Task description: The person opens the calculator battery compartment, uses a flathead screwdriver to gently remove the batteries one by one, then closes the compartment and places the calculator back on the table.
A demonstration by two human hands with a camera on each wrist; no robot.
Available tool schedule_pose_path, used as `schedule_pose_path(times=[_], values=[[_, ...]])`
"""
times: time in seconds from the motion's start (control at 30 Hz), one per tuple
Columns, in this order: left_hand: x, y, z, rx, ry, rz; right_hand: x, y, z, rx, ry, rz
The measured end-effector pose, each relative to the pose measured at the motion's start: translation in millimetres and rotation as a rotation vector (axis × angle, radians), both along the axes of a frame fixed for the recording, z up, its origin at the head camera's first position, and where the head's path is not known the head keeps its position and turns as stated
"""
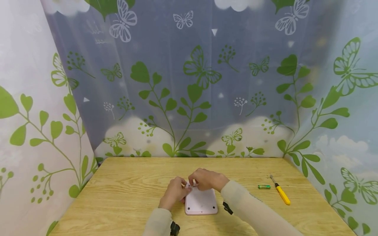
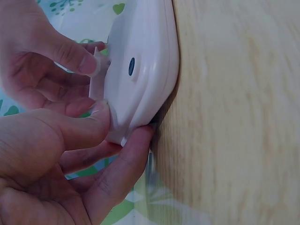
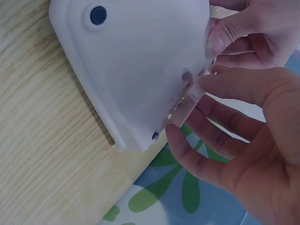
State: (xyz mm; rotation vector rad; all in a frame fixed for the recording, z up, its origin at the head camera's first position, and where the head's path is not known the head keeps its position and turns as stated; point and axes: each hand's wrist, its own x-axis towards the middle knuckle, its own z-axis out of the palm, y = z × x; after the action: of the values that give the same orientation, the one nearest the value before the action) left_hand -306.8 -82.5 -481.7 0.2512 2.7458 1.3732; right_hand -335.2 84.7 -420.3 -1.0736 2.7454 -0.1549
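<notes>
A flat pale pink device [image 1: 202, 200] with rounded corners lies on the table, its underside with dark round feet facing up. My left hand [image 1: 173, 192] grips its far left corner, thumb on top and fingers at the edge and below. At the far edge, my right hand [image 1: 206, 179] pinches a small pale battery cover [image 3: 189, 108] between thumb and fingers. The cover stands tilted up at the edge of the device, beside an opening where some metal contacts show. A small screw [image 3: 155, 135] sits near that edge. The device's front is hidden.
On the right of the wooden table [image 1: 133, 183] lie a green battery [image 1: 264, 186] and a screwdriver [image 1: 282, 193] with a yellow handle. A patterned curtain [image 1: 165, 82] hangs behind the table's far edge and along both sides.
</notes>
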Motion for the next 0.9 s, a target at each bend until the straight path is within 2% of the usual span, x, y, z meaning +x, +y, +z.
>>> schedule_pose_path(times=[0.63,0.9], values=[[-0.7,0.4,-1.3,0.005,-0.019,0.005,0.1,-0.9,-2.0,-0.011,0.018,-0.014],[0.7,0.4,0.0,0.012,0.008,-0.009,-0.3,-3.0,-4.0,0.013,0.047,-0.011]])
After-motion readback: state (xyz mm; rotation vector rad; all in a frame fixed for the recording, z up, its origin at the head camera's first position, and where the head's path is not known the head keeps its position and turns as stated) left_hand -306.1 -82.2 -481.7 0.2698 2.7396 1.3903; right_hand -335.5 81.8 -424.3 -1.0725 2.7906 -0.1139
